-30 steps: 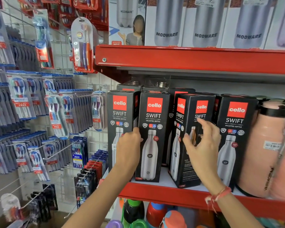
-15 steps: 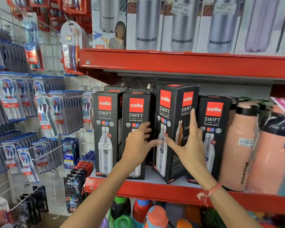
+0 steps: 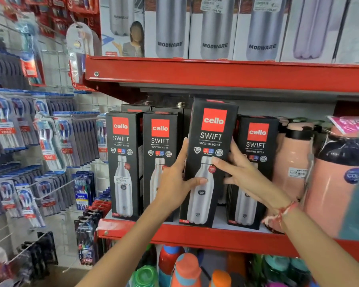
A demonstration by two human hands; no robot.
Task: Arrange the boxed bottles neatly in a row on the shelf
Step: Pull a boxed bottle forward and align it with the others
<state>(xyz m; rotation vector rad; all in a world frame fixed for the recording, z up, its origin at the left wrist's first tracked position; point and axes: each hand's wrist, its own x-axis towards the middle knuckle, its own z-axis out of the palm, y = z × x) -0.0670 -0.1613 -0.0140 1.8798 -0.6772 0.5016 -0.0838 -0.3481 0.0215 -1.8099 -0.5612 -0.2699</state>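
Several black "cello SWIFT" bottle boxes stand on the red middle shelf (image 3: pixel 195 237). The third box (image 3: pixel 210 141) faces front and stands a little forward of its neighbours. My left hand (image 3: pixel 176 179) grips its left side, thumb across the front. My right hand (image 3: pixel 243 175) holds its right side, fingers on the front face. To its left stand the first box (image 3: pixel 121 162) and the second box (image 3: pixel 159 152), partly hidden by my left hand. The fourth box (image 3: pixel 256 146) stands to the right, behind my right hand.
Pink flasks (image 3: pixel 292 168) crowd the shelf right of the boxes. Modware bottle boxes (image 3: pixel 216 27) line the upper shelf (image 3: pixel 216 73). Toothbrush packs (image 3: pixel 50 141) hang on a wire grid at left. Coloured bottles (image 3: pixel 184 270) fill the shelf below.
The third box was angled with a corner forward; it now faces front and sits upright between both hands. My left hand moved from the second box onto the third box's left side.
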